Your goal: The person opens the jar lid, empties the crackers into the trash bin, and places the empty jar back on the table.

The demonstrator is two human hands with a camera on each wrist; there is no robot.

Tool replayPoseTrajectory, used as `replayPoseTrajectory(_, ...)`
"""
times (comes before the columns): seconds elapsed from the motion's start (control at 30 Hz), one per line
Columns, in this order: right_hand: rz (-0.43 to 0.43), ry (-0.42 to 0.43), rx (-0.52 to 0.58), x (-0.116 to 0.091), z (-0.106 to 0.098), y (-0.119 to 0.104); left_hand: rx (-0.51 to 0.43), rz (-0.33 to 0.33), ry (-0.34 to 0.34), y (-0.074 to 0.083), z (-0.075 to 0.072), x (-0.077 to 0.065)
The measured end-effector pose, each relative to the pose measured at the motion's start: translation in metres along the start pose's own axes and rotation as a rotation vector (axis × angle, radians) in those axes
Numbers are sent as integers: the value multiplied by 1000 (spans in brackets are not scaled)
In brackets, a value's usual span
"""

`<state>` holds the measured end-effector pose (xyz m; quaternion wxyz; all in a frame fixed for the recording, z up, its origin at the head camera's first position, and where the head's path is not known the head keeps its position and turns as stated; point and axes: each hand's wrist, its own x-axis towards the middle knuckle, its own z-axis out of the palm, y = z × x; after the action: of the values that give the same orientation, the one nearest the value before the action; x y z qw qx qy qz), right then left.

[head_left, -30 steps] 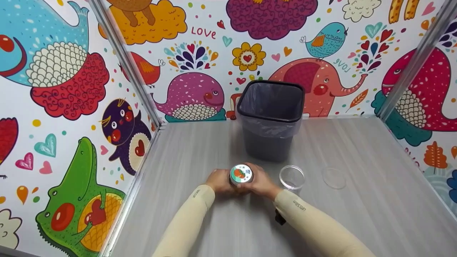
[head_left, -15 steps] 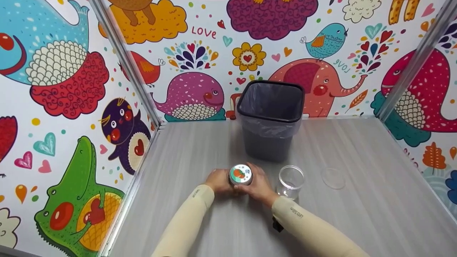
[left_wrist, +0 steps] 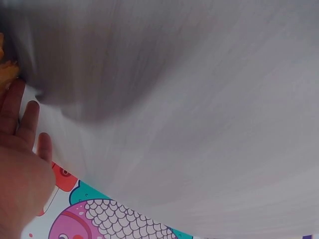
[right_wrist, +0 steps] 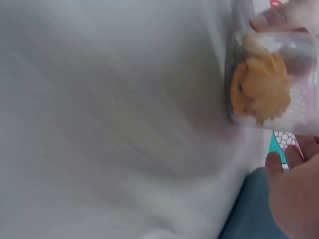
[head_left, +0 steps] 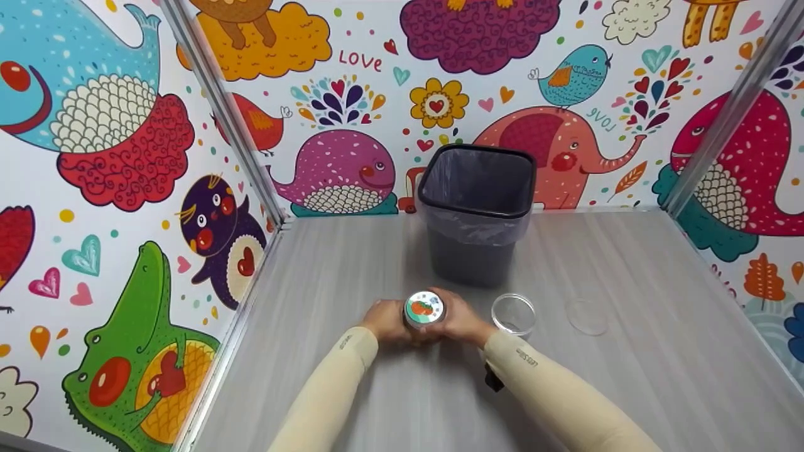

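Observation:
A clear plastic jar [right_wrist: 261, 84] with crinkled orange pieces inside is held upright between both hands, low over the table. In the head view its round lid [head_left: 424, 308] faces up, printed with an orange fruit picture on white and green. My left hand [head_left: 385, 321] grips the jar from the left. Its fingers reach toward the orange contents [left_wrist: 7, 72] at the edge of the left wrist view. Around the right side, near the lid, my right hand [head_left: 463, 319] holds the jar, thumb toward the front. The far fingers are partly hidden by the jar.
A dark bin [head_left: 474, 251] with a plastic liner stands behind the hands, against the patterned wall [head_left: 339, 169]. Just right of my right hand is a lidless clear jar [head_left: 514, 314], partly covered by the sleeve. A thin transparent disc [head_left: 587, 316] lies farther right on the grey table [head_left: 641, 270].
My right hand and forearm shifted slightly toward me, then back, around the jar's upper part. The lid's picture looks slightly turned. The left hand stays in place.

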<state>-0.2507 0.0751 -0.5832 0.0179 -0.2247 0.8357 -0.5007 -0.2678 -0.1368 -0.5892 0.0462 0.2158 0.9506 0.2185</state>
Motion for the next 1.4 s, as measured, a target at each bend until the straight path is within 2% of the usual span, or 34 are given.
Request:
replayPoseTrajectory(0.13,13,29,-53,-5,4,0,-5,-6,-2,-2,2,0)
replayPoseTrajectory(0.33,38,198,-149,-16,22,-1,19,-6,9,-4,4,0)
replayPoseTrajectory(0.43,44,246,-173,-18,27,-2,21,-7,14,-3,4,1)
replayPoseTrajectory(0.53,55,229,-169,-16,25,-3,16,-1,19,-3,4,1)
replayPoseTrajectory(0.73,23,88,-100,-9,10,-5,36,2,13,-2,2,1)
replayPoseTrajectory(0.83,7,51,-100,-7,5,-4,29,2,8,-2,2,1)
replayPoseTrajectory(0.9,-4,58,-109,-8,5,-2,28,10,6,-2,2,0)
replayPoseTrajectory(1.03,-13,129,-136,-12,12,2,56,27,12,-2,1,1)
replayPoseTrajectory(1.23,8,259,-179,-18,27,2,60,-2,8,-2,2,1)
replayPoseTrajectory(1.3,19,253,-178,-19,27,1,54,-7,5,-1,2,1)
replayPoseTrajectory(1.4,11,195,-155,-17,21,0,53,-11,-1,0,2,1)
